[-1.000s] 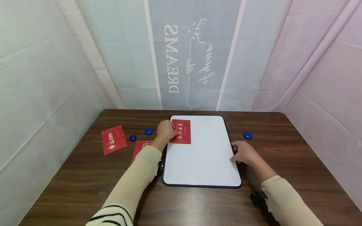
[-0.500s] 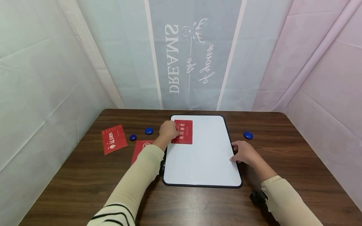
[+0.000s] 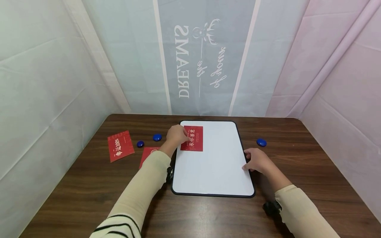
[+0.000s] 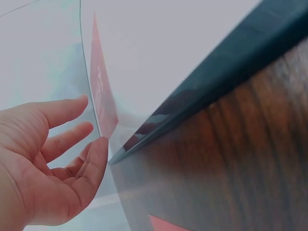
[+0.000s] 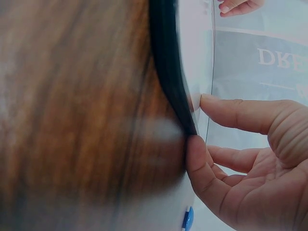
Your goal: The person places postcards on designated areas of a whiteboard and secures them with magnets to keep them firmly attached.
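Note:
A whiteboard [image 3: 214,168] with a black frame lies on the wooden table. On its far left corner sits a red card [image 3: 196,138] with white characters, its edges close to the frame. My left hand [image 3: 176,135] is over the card's left side, and in the left wrist view its fingers [image 4: 72,108] are loosely bent with nothing between them. My right hand [image 3: 258,161] holds the board's right edge. The right wrist view shows the thumb on the white surface and a fingertip [image 5: 196,147] against the black side.
Left of the board lie a red card [image 3: 120,146] and another red card [image 3: 146,155], partly hidden under the left arm. Two blue round magnets, a small one [image 3: 140,143] and a larger one [image 3: 157,137], lie near them. Another blue magnet [image 3: 261,142] lies right of the board.
The red card on the board shifted slightly right, then stayed still. My left hand has since drawn back a little from it. The right hand has kept its place on the board's edge.

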Available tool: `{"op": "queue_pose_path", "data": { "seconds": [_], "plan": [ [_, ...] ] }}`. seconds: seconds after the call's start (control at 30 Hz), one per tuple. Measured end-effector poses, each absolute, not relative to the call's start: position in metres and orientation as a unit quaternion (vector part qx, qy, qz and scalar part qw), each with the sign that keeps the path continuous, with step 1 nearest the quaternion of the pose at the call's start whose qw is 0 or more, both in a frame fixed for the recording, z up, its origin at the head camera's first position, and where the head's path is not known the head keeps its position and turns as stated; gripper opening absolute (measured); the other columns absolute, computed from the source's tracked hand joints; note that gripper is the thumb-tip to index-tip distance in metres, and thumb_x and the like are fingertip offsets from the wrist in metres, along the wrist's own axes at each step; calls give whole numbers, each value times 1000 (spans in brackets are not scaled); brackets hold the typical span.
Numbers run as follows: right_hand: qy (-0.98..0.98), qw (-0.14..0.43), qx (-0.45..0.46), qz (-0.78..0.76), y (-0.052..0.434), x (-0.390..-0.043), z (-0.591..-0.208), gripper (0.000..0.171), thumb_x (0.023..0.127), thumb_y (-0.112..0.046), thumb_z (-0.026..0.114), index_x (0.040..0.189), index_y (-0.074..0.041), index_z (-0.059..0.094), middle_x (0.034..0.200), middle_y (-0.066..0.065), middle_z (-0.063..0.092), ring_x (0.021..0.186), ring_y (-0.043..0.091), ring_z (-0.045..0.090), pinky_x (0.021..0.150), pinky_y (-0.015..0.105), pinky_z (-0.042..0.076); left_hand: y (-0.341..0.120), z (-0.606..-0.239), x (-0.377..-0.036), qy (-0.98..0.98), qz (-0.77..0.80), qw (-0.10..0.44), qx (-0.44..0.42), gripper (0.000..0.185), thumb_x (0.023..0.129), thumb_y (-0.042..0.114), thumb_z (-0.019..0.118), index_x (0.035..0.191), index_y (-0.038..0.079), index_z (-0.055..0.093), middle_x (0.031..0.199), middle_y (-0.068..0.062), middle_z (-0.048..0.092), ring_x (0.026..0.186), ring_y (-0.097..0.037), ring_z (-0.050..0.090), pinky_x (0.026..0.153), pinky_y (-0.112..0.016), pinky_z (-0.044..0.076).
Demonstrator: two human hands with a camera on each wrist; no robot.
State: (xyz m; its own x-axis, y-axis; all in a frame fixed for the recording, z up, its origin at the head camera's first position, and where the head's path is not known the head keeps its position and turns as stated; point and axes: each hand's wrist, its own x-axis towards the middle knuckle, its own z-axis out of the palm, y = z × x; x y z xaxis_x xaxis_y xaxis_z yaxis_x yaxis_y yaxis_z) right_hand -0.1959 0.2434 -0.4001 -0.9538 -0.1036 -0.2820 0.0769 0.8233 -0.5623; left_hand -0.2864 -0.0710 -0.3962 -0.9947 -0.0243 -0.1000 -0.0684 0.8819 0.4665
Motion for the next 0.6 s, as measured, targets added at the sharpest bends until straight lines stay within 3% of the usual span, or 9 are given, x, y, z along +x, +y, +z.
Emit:
{"op": "queue_pose_path", "data": {
  "seconds": [0.4, 0.6],
  "plan": [
    [943, 153, -6, -295, 244, -196, -400, 75, 72, -4, 85, 133, 16, 45, 112, 29, 57, 64, 20, 62, 66, 38, 55, -84, -386, -286, 966, 256, 34, -23, 32, 78, 26, 82, 102, 8, 70, 99, -8, 64, 87, -23, 59, 72, -36, 58],
    [943, 153, -9, -295, 244, -196, -399, 75, 72, -4, 85, 132, 16, 45, 111, 28, 57, 63, 20, 61, 65, 38, 55, -98, -382, -288, 975, 219, 32, -7, 23, 83, 24, 78, 98, 8, 70, 93, -8, 65, 83, -23, 59, 69, -36, 55]
  ]
}}
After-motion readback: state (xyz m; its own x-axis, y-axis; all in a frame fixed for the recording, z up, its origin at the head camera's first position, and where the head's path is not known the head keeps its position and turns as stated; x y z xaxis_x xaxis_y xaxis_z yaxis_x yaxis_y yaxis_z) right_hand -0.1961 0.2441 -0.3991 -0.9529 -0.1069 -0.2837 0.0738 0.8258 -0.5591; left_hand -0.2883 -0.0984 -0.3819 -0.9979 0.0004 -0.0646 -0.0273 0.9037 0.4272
